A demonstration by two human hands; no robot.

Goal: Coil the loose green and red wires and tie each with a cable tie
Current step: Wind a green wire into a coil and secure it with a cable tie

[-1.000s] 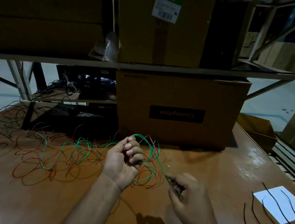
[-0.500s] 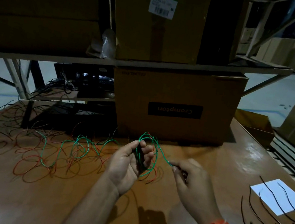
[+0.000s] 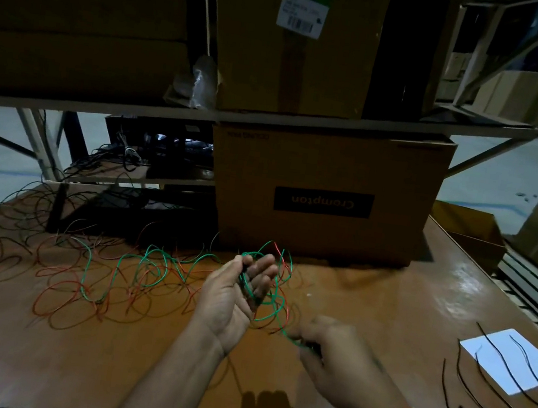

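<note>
Head view of a wire-coiling bench. The left hand [image 3: 229, 302] is being held palm-up above the brown table [image 3: 387, 289], its fingers [image 3: 263, 274] lying nearly straight and close together while a few turns of the green and red wires [image 3: 274, 294] are draping over them; the thumb [image 3: 240, 263] is pressing toward the loops, though whether it is clamping them cannot be told. The right hand [image 3: 339, 359] is pinching the running end of the green strand between curled fingertips, just below and right of the coil; motion blur is hiding the exact contact. The uncoiled length [image 3: 133, 271] is trailing leftward across the table in loose, springy curls, mixed with further red and black wires [image 3: 14, 237]. Judging by how the loops are standing up unsupported, the wire is handling as light, thin and moderately springy, so finished turns are likely wanting to spring open. A sensible hold is pinching across all turns at 1 point of the coil while the other hand is feeding the strand a short way from the bundle. Black cable ties [image 3: 491, 380] are lying well apart at right, partly on a white sheet [image 3: 512, 359].
</note>
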